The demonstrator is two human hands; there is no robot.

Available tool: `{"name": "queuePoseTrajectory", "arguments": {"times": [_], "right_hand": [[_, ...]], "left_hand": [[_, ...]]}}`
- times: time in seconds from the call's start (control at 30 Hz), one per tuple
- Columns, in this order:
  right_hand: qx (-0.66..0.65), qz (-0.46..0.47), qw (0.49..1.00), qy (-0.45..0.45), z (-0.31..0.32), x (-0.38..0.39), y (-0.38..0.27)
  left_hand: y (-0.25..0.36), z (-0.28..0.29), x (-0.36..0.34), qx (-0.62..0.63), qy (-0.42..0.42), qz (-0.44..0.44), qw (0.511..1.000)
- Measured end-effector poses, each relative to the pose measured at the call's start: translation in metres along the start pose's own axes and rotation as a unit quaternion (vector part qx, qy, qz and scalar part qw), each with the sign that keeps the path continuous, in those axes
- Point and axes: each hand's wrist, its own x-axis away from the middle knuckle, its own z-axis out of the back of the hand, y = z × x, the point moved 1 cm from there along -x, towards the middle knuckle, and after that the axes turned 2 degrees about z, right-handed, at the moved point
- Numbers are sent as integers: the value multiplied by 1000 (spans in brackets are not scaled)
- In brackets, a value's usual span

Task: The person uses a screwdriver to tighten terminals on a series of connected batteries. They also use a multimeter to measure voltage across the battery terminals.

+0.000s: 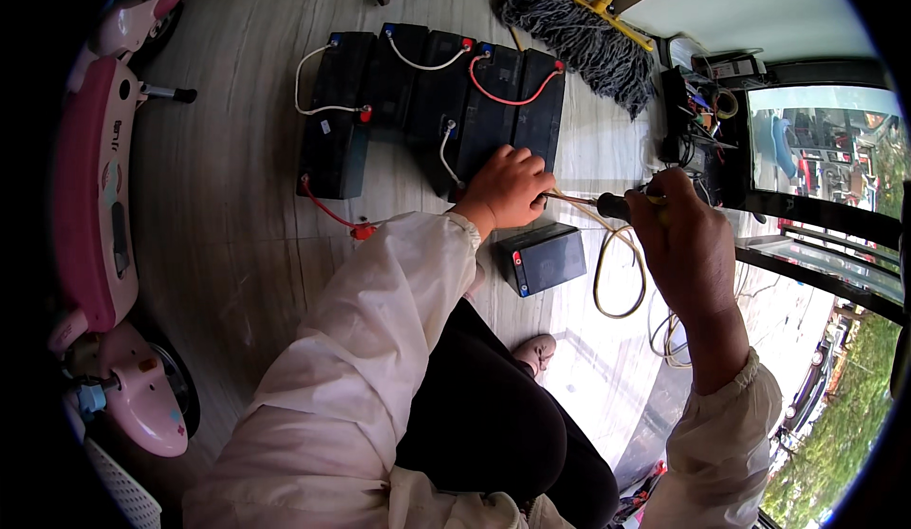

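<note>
My right hand [685, 240] grips a screwdriver [613, 206] with a dark handle, its thin shaft pointing left. The shaft's tip reaches the fingers of my left hand [511, 189], which are curled at the near end of a row of black batteries [439, 83]; what they pinch, if anything, is hidden. Short white wires [418, 64] and a red wire [503, 99] link terminals on the batteries. From the left battery [334, 121] a red lead [327, 211] runs to a red connector [362, 232]. A separate black battery [543, 259] sits just below my left hand.
A pale looped cable [596, 287] lies on the floor to the right. Behind the batteries is a grey mop [569, 31] with a yellow frame. A pink scooter [95, 197] stands at far left. Tools and clutter [697, 116] crowd the right, beside a glass door [826, 140].
</note>
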Motion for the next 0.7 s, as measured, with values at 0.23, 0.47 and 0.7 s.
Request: {"name": "queuePoseTrajectory", "arguments": {"times": [0.23,0.47,0.7], "right_hand": [[27,64,996,49,-1,-1,-8],[-80,181,971,138,-7,3,-2],[-46,137,974,172,-9,7,-2]], "left_hand": [[-1,0,2,-2,-7,5,1000],[0,-1,0,-3,1,0,1000],[1,-1,0,-1,13,-7,1000]]}}
